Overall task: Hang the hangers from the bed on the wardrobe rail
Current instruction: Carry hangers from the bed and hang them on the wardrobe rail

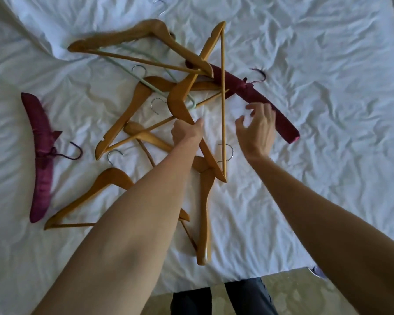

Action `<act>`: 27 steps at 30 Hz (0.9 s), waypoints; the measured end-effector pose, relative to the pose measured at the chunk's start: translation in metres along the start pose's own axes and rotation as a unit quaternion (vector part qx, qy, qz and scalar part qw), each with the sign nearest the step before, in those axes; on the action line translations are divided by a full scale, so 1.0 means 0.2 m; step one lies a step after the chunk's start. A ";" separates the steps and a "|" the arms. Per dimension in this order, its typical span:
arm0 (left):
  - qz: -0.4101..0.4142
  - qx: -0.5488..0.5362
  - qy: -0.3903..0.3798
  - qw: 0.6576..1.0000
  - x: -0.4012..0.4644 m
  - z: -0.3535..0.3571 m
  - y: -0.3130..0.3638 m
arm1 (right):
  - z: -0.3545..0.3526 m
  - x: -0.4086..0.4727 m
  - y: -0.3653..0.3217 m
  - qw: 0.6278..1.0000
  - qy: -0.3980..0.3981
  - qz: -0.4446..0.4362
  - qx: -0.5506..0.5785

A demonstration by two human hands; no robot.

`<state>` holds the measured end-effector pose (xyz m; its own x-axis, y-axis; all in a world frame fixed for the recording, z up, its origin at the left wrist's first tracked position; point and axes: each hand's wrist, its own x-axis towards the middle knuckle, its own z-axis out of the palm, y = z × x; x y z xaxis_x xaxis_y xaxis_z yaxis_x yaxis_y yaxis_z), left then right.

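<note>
Six tan wooden hangers (143,42) and two padded maroon fabric hangers (40,155) are lying mid-frame on the white bedsheet (328,87). The left hand (187,133) is gripping one wooden hanger; the right hand (257,130) is hovering spread.

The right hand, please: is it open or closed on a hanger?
Open: the right hand hovers with fingers spread beside the padded maroon hanger, gripping nothing.
</note>
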<state>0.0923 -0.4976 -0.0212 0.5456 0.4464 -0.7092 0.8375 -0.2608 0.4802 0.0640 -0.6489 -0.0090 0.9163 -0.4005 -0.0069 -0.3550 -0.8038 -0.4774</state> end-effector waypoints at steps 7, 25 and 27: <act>0.068 -0.021 0.029 0.997 0.05 -0.11 -0.09 | -0.03 0.28 0.16 0.969 -0.192 0.074 -0.135; 0.376 0.494 -0.132 0.773 -0.02 -0.51 -0.08 | -0.52 -0.03 0.35 0.973 -0.155 0.146 0.093; 0.387 0.542 -0.107 0.738 -0.01 -0.43 -0.04 | -0.47 0.00 0.31 0.967 -0.198 0.130 0.089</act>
<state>0.0823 -0.4220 0.0213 0.7689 -0.3107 -0.5589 -0.2591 -0.9504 0.1718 0.0242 -0.7393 0.0440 0.8116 -0.3512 -0.4668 -0.5784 -0.5949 -0.5582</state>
